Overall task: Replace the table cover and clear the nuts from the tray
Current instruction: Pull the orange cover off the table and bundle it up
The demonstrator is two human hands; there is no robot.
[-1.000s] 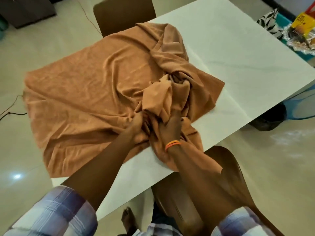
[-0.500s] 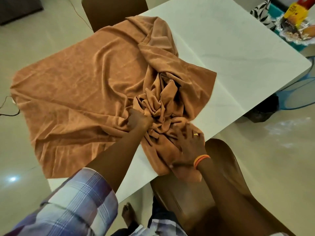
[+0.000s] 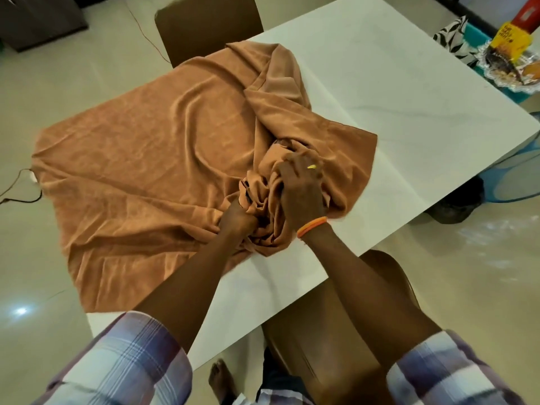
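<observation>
A white table (image 3: 394, 92) carries a brown cloth (image 3: 140, 176) that spreads away to the left of both hands. The left hand (image 3: 238, 219) clenches a bunch of it; touching on its right, the right hand (image 3: 302, 188) grips the gathered folds. A tray (image 3: 514, 83) sits far off beyond the right hand, at the table's corner.

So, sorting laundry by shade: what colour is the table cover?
Plain orange-brown, no pattern; the table cover shows best in the head view.
</observation>
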